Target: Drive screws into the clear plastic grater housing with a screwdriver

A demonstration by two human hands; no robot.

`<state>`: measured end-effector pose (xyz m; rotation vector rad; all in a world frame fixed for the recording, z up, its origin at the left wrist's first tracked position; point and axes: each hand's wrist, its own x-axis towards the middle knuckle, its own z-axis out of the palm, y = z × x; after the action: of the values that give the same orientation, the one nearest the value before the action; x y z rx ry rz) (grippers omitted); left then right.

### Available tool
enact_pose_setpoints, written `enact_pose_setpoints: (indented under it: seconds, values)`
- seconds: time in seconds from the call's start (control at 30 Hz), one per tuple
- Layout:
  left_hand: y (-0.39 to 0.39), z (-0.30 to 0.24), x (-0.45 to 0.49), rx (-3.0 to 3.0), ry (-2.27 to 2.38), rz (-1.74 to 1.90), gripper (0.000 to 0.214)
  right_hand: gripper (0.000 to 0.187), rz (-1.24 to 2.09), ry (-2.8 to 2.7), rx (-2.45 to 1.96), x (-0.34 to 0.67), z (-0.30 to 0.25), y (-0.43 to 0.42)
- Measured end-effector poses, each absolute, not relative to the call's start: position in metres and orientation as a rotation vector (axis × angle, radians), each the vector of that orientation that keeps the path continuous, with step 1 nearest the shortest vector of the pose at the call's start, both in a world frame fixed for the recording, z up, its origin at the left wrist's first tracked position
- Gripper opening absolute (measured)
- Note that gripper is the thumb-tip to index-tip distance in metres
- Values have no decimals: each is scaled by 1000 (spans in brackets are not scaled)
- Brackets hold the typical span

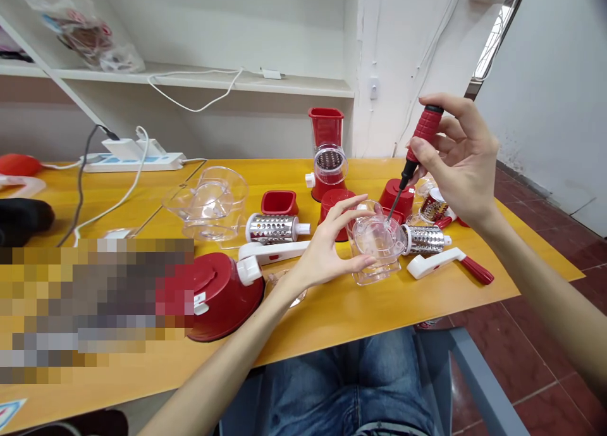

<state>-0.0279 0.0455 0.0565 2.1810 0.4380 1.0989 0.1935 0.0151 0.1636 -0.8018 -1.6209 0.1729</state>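
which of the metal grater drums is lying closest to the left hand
The grater drum lying just right of the clear housing that the left hand steadies. The other drum lies farther off, by the red cup.

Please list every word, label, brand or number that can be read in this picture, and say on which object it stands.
No text can be read.
The screwdriver in the right hand and the clear housing under the left hand show no print.
The power strip has blue markings, too small to read.
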Motion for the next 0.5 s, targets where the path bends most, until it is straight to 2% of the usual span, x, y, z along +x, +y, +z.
enact_pose_setpoints:
  seconds: [0.5]
  values:
    - [47, 55, -27, 2196, 436, 1104, 68, 36, 126, -1623, -817, 195, 164, 15]
